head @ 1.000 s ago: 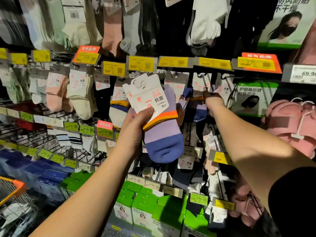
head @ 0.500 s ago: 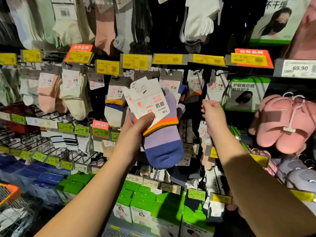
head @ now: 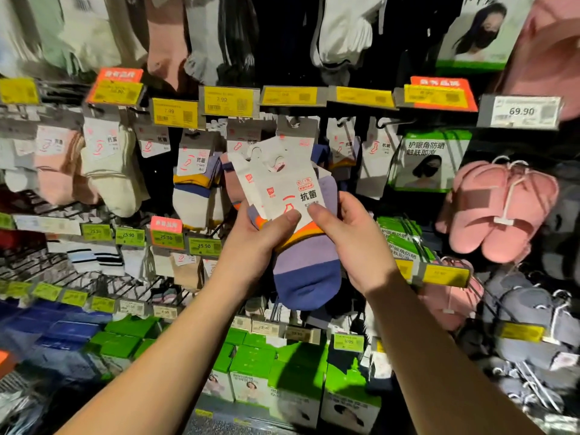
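Your right hand (head: pixel 354 243) is now gripping the sock packs (head: pixel 306 265) opposite your left hand (head: pixel 257 243), with both thumbs pressing on the white card (head: pixel 282 186). You are holding them at centre, hiding the racked socks behind. Pink slippers (head: pixel 502 208) are hanging at 3 o'clock and green boxes (head: pixel 251 356) are sitting at 6. The packs' long axis is running near upright, hooks tilting toward 11 and blue toe pointing at 6.
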The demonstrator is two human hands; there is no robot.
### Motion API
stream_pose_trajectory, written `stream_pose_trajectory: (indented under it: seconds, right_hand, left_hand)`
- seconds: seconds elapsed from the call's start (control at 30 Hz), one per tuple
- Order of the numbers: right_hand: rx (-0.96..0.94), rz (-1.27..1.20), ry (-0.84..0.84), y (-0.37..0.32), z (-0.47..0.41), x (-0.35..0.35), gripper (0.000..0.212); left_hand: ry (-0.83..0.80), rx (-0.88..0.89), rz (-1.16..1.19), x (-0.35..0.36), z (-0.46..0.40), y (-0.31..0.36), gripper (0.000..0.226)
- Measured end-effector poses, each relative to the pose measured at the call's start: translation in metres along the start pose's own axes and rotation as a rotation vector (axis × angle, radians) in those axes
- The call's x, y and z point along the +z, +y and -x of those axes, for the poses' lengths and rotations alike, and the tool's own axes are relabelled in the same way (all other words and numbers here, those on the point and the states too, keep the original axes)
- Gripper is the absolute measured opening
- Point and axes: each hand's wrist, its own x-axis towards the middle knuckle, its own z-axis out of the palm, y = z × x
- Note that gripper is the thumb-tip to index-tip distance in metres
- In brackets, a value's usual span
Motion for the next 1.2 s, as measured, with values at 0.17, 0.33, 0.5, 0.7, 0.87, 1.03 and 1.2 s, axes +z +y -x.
stream_pose_trajectory:
  seconds: [0.17, 0.33, 0.5, 0.7, 0.87, 1.03, 1.2]
  right_hand:
    - [0.021, -0.119, -0.013, 0.001, 0.0, 0.003, 0.027]
    - [0.059, -0.202, -0.024, 0.008, 0.0, 0.002, 0.028]
    - [0.129, -0.419, -0.017, 0.016, -0.001, -0.002, 0.028]
    - [0.095, -0.481, 0.116, 0.007, -0.021, -0.03, 0.034]
    - [0.038, -0.23, 0.257, -0.001, -0.053, -0.048, 0.018]
    - [0.017, -0.096, 0.302, 0.0, -0.088, -0.059, 0.021]
    - [0.074, -0.019, 0.328, 0.006, -0.116, -0.065, 0.048]
  left_hand:
    - [-0.012, 0.027, -0.112, 0.003, -0.005, 0.001, 0.076]
    - [0.101, 0.01, -0.351, 0.004, 0.0, 0.009, 0.046]
    - [0.139, -0.066, -0.259, -0.006, -0.003, 0.002, 0.03]
    - [0.295, -0.001, -0.288, -0.022, -0.004, 0.007, 0.028]
    - [0.318, 0.024, -0.258, -0.023, -0.003, 0.012, 0.041]
    - [0.313, 0.033, -0.229, -0.018, 0.0, 0.016, 0.03]
    - [0.322, 0.017, -0.202, -0.015, 0.002, 0.02, 0.034]
